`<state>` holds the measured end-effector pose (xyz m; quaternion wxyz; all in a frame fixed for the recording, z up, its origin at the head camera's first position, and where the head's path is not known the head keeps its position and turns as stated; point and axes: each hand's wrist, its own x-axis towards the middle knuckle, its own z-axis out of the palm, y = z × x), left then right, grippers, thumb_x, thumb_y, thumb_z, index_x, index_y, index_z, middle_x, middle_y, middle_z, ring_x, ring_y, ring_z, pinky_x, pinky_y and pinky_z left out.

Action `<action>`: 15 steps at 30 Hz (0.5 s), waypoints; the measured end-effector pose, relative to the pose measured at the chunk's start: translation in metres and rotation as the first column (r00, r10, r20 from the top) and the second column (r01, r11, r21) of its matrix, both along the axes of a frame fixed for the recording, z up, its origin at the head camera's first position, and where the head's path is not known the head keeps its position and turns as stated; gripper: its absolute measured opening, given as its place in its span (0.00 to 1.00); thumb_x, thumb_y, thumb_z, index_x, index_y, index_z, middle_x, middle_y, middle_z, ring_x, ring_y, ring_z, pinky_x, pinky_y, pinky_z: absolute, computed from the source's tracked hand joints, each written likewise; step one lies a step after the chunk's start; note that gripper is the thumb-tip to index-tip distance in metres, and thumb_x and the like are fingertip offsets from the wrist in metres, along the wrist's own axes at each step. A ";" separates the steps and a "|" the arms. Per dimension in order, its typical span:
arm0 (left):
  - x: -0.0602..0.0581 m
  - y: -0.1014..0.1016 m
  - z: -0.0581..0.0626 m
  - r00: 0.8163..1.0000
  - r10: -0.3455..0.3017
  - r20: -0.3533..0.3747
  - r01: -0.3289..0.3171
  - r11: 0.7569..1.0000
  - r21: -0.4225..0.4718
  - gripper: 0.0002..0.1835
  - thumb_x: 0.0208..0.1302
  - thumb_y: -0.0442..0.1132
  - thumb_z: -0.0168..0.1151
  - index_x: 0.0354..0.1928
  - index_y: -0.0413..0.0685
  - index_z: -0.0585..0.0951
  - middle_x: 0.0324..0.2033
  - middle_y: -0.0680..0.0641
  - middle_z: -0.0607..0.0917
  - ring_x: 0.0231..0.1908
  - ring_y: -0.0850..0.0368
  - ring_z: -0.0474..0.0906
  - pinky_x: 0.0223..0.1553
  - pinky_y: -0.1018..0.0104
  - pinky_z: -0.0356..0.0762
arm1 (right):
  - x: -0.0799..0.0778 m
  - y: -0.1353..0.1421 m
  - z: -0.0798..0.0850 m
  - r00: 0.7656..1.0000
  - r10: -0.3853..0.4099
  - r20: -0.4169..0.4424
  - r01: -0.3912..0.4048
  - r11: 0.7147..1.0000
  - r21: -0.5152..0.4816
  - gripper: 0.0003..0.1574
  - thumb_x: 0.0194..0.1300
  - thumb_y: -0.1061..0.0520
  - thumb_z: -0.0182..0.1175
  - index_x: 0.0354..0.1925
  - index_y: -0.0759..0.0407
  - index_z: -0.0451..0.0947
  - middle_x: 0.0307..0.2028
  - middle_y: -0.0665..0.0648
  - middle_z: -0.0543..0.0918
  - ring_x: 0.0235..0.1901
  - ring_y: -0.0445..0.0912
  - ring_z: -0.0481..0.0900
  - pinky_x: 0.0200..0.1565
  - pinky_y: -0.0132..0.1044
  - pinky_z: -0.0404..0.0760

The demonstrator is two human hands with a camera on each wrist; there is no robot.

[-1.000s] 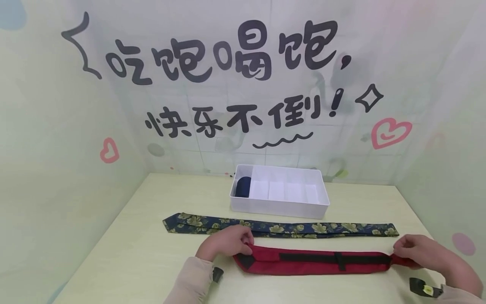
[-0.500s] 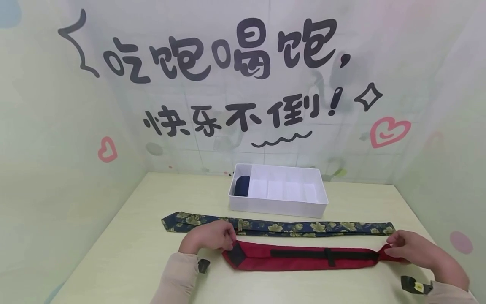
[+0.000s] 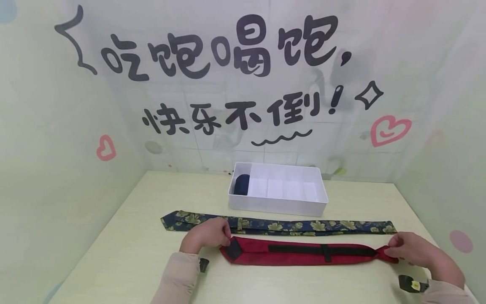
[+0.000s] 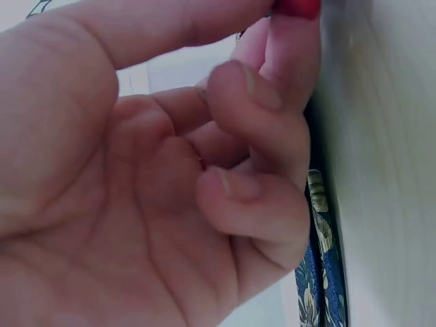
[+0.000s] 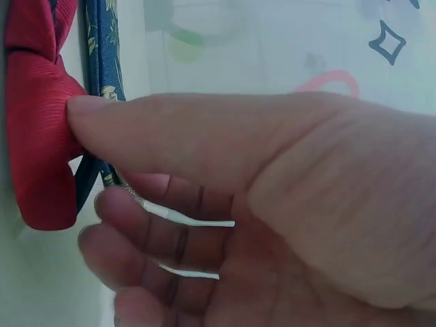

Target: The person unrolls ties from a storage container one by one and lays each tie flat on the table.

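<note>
Red tie [image 3: 303, 259]: lay on the bench [image 3: 121, 245], just on the near side of the flowered tie [image 3: 288, 226]; was pinched at opposite ends by left hand [image 3: 210, 233] and right hand [image 3: 411, 249], both nearly closed. Probably risked twisting if tugged unevenly.

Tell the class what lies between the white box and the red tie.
The flowered tie lies between the white box and the red tie; the head view shows this, with the left hand hiding part of it.
</note>
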<state>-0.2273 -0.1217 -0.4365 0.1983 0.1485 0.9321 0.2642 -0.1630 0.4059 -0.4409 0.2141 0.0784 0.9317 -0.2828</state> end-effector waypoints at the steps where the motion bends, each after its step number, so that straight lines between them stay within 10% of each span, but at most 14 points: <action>1: 0.001 0.000 0.000 1.000 0.012 0.000 -0.012 1.000 -0.012 0.07 0.51 0.35 0.69 0.26 0.48 0.78 0.25 0.51 0.78 0.25 0.56 0.71 0.26 0.64 0.66 | 0.000 0.000 0.000 1.000 0.001 0.001 -0.001 1.000 0.004 0.15 0.61 0.53 0.62 0.38 0.64 0.74 0.29 0.52 0.76 0.30 0.45 0.70 0.31 0.37 0.71; 15: 0.011 0.011 0.003 0.991 0.105 -0.083 -0.117 0.979 -0.164 0.12 0.48 0.39 0.73 0.16 0.48 0.79 0.17 0.53 0.78 0.19 0.57 0.69 0.21 0.66 0.65 | -0.006 -0.001 -0.003 1.000 -0.007 0.013 0.007 1.000 0.000 0.11 0.62 0.58 0.59 0.38 0.66 0.79 0.27 0.51 0.77 0.30 0.45 0.71 0.32 0.38 0.74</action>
